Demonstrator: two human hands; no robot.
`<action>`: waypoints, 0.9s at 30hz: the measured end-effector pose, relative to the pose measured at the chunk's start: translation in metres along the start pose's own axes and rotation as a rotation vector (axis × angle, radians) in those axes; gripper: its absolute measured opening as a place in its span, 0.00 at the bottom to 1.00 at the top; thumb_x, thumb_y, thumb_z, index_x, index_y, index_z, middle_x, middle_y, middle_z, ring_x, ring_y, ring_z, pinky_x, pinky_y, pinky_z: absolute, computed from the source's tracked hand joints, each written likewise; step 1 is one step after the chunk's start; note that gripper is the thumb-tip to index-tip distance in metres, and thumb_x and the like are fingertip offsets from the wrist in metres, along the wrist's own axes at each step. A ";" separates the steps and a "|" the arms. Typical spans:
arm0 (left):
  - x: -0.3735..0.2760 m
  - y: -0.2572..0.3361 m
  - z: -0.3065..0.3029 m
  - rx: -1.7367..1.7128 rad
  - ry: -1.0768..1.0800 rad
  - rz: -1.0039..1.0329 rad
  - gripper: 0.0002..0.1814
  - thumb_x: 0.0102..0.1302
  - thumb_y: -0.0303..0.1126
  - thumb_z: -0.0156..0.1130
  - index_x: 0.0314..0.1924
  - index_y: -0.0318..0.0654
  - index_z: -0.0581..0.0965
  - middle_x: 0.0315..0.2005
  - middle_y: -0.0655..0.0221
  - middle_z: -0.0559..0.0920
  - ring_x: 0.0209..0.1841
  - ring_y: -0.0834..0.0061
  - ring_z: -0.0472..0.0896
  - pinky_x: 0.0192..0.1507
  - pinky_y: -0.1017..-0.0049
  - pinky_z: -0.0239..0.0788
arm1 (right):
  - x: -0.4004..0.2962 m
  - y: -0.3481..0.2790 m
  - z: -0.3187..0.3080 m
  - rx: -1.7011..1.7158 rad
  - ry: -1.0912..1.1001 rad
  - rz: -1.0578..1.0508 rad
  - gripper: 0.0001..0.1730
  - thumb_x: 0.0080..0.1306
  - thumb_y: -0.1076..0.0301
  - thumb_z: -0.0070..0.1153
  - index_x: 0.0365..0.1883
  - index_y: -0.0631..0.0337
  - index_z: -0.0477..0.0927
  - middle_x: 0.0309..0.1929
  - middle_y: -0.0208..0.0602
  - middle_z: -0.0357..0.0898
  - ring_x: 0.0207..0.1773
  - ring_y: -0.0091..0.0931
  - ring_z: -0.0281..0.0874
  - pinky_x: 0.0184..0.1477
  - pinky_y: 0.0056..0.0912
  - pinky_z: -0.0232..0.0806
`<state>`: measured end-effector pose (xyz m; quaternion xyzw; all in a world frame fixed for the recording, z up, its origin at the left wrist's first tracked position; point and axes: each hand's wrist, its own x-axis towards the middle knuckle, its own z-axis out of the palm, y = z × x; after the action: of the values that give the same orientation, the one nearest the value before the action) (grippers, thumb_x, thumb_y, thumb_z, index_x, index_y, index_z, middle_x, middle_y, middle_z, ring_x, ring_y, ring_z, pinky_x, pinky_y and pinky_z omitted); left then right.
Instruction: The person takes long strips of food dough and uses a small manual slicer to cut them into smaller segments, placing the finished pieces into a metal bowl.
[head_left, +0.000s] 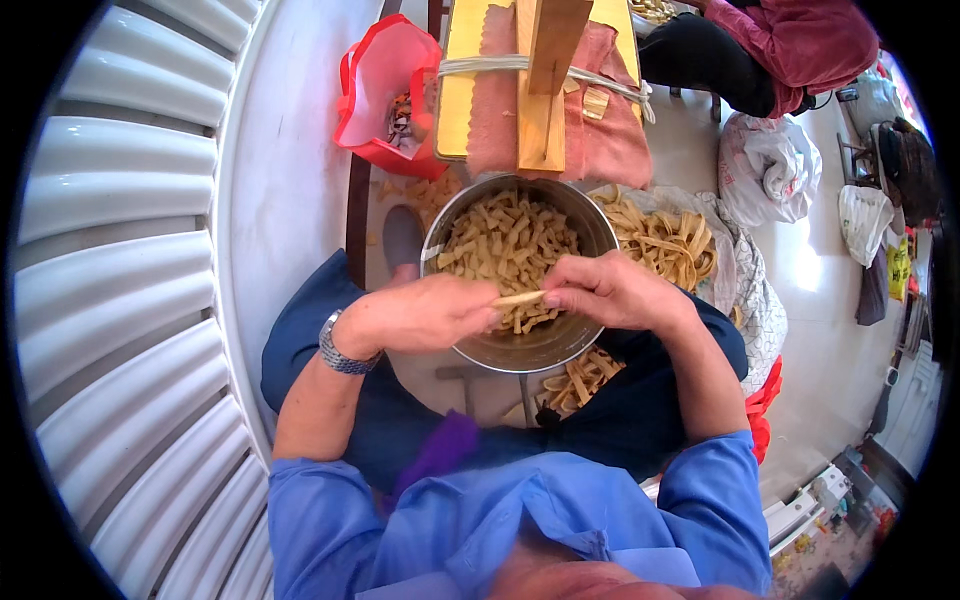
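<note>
Over a round steel pot (525, 358), my left hand (427, 309) and my right hand (611, 289) hold a short pale-yellow dried strip (521, 298) between them, one end in each hand's fingers. Many short cut pieces (510, 236) of the same colour fill much of the pot below. To the pot's right lies a heap of long dried strips (667, 236) on plastic and cloth. More strips (581, 379) are on the floor under the pot's near side, partly hidden by my leg.
Beyond the pot, a wooden frame (541, 142) is tied with cord (487, 65) onto a cloth-covered yellow board (455, 112). A red bag (386, 90) stands at its left. A white radiator (127, 270) runs along the left. Another person (787, 52) sits at upper right, near a white plastic bag (772, 165).
</note>
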<state>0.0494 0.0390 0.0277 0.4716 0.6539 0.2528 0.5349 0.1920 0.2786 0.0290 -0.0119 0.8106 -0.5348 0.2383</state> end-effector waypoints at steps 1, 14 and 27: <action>0.001 0.003 -0.002 -0.009 0.026 -0.011 0.15 0.77 0.42 0.52 0.41 0.36 0.73 0.28 0.58 0.78 0.32 0.59 0.77 0.38 0.64 0.70 | -0.001 0.001 -0.003 0.013 0.024 0.003 0.12 0.74 0.59 0.59 0.46 0.58 0.81 0.32 0.38 0.82 0.35 0.35 0.82 0.39 0.37 0.71; 0.025 0.024 -0.030 -0.449 0.478 0.125 0.08 0.77 0.34 0.58 0.50 0.40 0.77 0.32 0.79 0.77 0.32 0.89 0.72 0.35 0.82 0.67 | 0.001 -0.014 -0.019 -0.048 0.339 -0.051 0.13 0.76 0.60 0.55 0.41 0.63 0.78 0.31 0.46 0.76 0.33 0.37 0.76 0.38 0.37 0.69; 0.076 0.031 -0.067 0.059 1.012 0.187 0.11 0.68 0.35 0.65 0.43 0.36 0.82 0.37 0.62 0.81 0.39 0.66 0.81 0.44 0.69 0.73 | 0.046 0.004 -0.063 -0.499 0.889 -0.156 0.12 0.72 0.59 0.55 0.39 0.58 0.82 0.33 0.47 0.82 0.38 0.46 0.82 0.40 0.46 0.73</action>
<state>-0.0011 0.1314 0.0385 0.3614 0.7927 0.4778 0.1131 0.1269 0.3217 0.0279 0.0997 0.9332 -0.2946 -0.1799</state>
